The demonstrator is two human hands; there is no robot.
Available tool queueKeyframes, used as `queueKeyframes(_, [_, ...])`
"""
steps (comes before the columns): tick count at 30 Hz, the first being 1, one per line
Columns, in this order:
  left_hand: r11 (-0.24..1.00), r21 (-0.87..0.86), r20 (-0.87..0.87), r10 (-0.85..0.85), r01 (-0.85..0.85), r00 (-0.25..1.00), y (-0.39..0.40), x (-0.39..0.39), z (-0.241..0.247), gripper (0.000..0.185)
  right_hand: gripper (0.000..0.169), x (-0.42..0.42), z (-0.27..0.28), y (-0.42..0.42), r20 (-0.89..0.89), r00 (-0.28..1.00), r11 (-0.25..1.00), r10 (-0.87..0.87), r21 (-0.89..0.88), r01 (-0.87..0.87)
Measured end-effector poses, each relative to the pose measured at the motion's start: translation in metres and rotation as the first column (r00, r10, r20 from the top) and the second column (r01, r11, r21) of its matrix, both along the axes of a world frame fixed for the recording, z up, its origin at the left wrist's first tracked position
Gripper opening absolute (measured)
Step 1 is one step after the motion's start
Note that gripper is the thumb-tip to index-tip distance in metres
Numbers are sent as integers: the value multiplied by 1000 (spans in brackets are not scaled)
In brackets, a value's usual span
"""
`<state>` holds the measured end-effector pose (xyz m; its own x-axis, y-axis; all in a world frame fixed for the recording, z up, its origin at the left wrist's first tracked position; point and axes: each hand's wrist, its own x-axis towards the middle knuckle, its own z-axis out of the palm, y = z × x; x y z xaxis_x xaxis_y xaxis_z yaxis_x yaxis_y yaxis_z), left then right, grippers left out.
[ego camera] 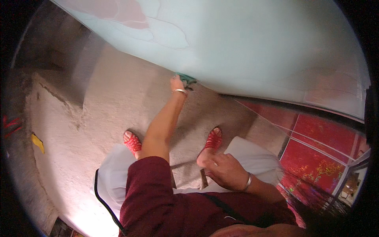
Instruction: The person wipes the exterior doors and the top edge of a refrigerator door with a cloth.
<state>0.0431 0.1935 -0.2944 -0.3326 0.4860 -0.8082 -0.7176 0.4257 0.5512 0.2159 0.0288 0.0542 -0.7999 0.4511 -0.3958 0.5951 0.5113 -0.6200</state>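
Note:
My left hand (177,83), with a bangle at its wrist, reaches forward and grips a dark green cloth (186,79). The cloth lies against the lower edge of a large pale blue panel (237,53) with faint leaf or petal shapes on it. Near my lap, my right hand (226,171) is curled above my knee, a bangle at its wrist. I cannot make out whether its fingers hold anything.
Both feet, in red strappy sandals (213,139), rest on a rough bare floor (112,97). Shiny red panels (316,157) with pale frames stand at the right. A yellow scrap (38,143) lies at the far left, near a dark border.

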Motion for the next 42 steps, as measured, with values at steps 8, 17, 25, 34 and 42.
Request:
queueKeyframes(8, [944,-58,44,328,-326,944,18,-74,42,51,26,8,1,6,20,1000,1000,-13,-17,13])
queueKeyframes(17, [936,143,303,268,-321,915,2,-22,-6,47,28,14,2,4,5,1000,1000,-12,19,12])
queueKeyframes(25, [979,94,437,121,-179,891,-27,79,1,44,42,20,1,3,12,1000,1000,13,-12,-13])
queueKeyframes(34, [990,29,555,101,-140,826,-39,140,35,32,40,23,4,2,6,1000,1000,-10,-2,10])
queueKeyframes(42, [995,13,558,78,-103,826,-29,147,-29,34,37,15,10,5,101,994,999,38,-7,-38])
